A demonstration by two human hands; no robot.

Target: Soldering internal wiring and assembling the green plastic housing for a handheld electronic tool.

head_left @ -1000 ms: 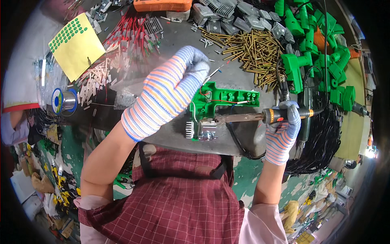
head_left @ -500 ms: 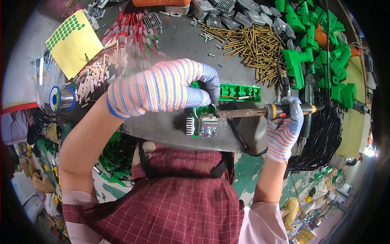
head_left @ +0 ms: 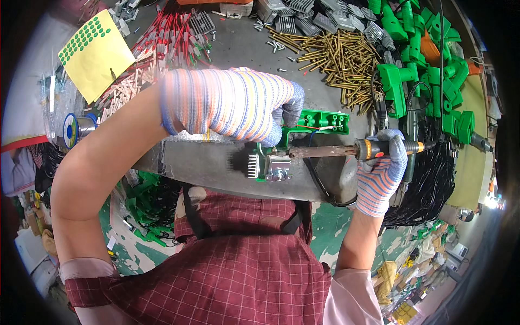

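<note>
My right hand (head_left: 381,176), in a striped glove, grips a soldering iron (head_left: 387,148) by its black and yellow handle. The iron points left, its tip at a small assembly with a metal heat sink (head_left: 278,168) that sits on a green plastic housing (head_left: 319,121). Red and blue wires lie in the housing. My left hand (head_left: 241,105), also gloved, hangs over the housing's left part. Its thumb and fingers are closed just above the iron's tip; whatever they pinch is hidden.
Brass-coloured rods (head_left: 346,65) lie piled at the back, beside grey heat sinks (head_left: 319,21). Green casings (head_left: 398,86) and black cables (head_left: 433,184) crowd the right. A solder spool (head_left: 78,130), yellow sheet (head_left: 96,59) and red wires (head_left: 173,40) are at left.
My left hand has shifted slightly right, its fingers curling in more, and its elbow has swung outward to the left. The iron stays almost where it was.
</note>
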